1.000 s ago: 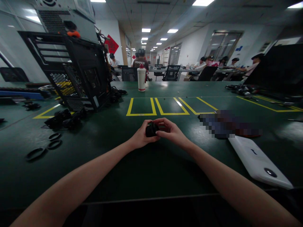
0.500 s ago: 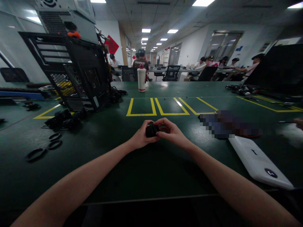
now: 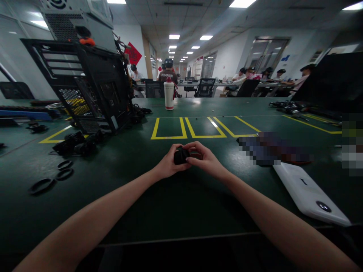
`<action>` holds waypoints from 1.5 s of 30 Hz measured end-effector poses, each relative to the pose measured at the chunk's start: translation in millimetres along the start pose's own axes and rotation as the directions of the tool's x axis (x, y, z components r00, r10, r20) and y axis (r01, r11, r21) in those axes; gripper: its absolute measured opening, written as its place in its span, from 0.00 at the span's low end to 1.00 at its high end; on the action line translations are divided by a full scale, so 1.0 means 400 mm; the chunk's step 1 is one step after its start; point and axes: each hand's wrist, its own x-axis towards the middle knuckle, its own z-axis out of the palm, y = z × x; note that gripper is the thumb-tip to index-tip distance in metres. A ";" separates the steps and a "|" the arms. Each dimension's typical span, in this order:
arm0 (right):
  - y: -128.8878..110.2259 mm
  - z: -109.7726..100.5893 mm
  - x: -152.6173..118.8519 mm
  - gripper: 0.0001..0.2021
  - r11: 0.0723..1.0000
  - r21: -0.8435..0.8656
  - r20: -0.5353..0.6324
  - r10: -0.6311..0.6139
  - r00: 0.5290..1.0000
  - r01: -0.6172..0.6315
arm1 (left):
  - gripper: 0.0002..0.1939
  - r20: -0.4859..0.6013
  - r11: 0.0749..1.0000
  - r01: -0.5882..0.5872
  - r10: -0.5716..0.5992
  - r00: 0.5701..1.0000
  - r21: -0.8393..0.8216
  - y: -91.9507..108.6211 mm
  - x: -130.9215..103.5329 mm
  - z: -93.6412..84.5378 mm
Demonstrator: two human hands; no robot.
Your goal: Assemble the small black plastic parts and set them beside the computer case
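A small, dark black object (image 3: 181, 155), rounded and compact, is held just above the green table (image 3: 187, 204) near its front. Its exact kind cannot be made out. My left hand (image 3: 168, 163) wraps it from the left, thumb and fingers closed around its side. From the right, my right hand (image 3: 203, 158) pinches at it with thumb and fingertips. Part of the object is hidden by the fingers.
Black rings (image 3: 64, 173) and bundled black cables (image 3: 70, 142) lie at left, before an open computer case (image 3: 99, 87). A white bottle (image 3: 169, 96) stands behind yellow tape outlines (image 3: 168, 137). A white slab-like device (image 3: 309, 192) lies at right. People sit farther back.
Both hands keep their hold on the black object with almost no visible movement. The view shifts very slightly. At the far right edge, a hand is now covered by blurred blocks.
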 end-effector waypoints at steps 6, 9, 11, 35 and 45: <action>0.008 0.004 0.005 0.13 0.999 0.013 -0.031 0.040 0.999 -0.040 | 0.31 0.011 1.000 -0.008 0.008 1.000 -0.016 0.004 0.000 -0.002; 0.004 0.000 0.003 0.13 1.000 0.008 -0.004 -0.016 1.000 0.016 | 0.31 0.011 1.000 -0.023 0.023 1.000 -0.010 0.003 0.000 -0.001; 0.001 -0.001 0.001 0.14 0.999 0.011 0.008 -0.035 0.999 0.035 | 0.31 0.002 1.000 -0.029 0.029 1.000 -0.004 0.001 0.000 0.000; -0.004 -0.007 0.005 0.15 1.000 -0.013 0.037 0.017 0.999 -0.016 | 0.32 0.019 1.000 0.003 -0.003 1.000 -0.009 0.006 -0.002 -0.003; 0.001 -0.008 0.009 0.13 0.997 -0.022 0.022 0.081 0.996 -0.080 | 0.32 0.028 1.000 0.015 -0.015 1.000 -0.002 0.006 -0.003 -0.004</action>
